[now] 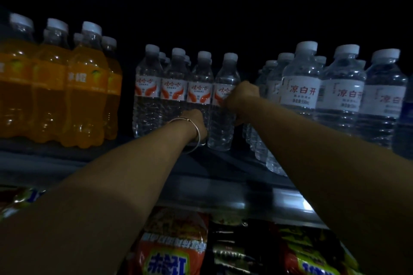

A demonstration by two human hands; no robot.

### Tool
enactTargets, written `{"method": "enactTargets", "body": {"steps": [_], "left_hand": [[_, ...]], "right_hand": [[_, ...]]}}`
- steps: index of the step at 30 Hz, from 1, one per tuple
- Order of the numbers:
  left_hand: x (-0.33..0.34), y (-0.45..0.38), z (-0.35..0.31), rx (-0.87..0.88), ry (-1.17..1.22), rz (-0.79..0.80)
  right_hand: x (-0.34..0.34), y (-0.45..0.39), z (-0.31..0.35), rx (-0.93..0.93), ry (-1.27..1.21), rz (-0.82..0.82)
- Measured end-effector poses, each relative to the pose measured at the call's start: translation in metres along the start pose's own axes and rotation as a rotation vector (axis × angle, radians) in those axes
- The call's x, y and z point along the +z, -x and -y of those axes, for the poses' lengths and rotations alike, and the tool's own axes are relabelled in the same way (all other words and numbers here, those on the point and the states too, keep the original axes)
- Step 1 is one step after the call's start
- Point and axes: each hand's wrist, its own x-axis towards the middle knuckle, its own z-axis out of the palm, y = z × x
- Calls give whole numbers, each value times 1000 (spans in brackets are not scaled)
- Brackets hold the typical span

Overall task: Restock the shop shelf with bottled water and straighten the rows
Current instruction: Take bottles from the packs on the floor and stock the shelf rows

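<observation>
A row of small water bottles with red-and-white labels (174,91) stands on the dark shelf (223,176) in the middle. My left hand (196,120), with a silver bangle on the wrist, reaches to the lower part of the third bottle (200,80); its fingers are hidden behind the hand. My right hand (242,96) grips the rightmost bottle of that row (225,73) at label height, thumb curled under it. Both bottles stand upright.
Larger water bottles with white labels (301,91) fill the shelf to the right, more behind them. Orange soda bottles (87,87) stand at the left. Snack packets (169,250) lie on the shelf below, under my forearms. The scene is dim.
</observation>
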Motion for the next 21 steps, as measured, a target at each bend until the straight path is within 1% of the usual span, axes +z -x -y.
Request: {"method": "enactTargets", "body": {"steps": [4,7,9,11,13,16,19,21], "left_hand": [[-4,10,5,40,59,-40],[-12,27,6,66,92,-99],[-16,43,6,109,116,-144],[-18,62,4,153,146,-199],[-18,78,1,187,163,-248],[-11,108,-1,216,164,-251],[-3,144,-3,237,108,-218],[5,172,-4,228,40,-258]], "right_hand": [[3,11,-1,-13,80,-65],[1,28,1,-50,203,-56],[-3,44,2,-83,224,-42],[-8,65,-1,-166,256,-52],[-15,89,-6,-286,328,-96],[-25,132,-15,-429,444,-126],[-38,176,-25,-486,588,-55],[-44,206,-37,-496,660,23]]}}
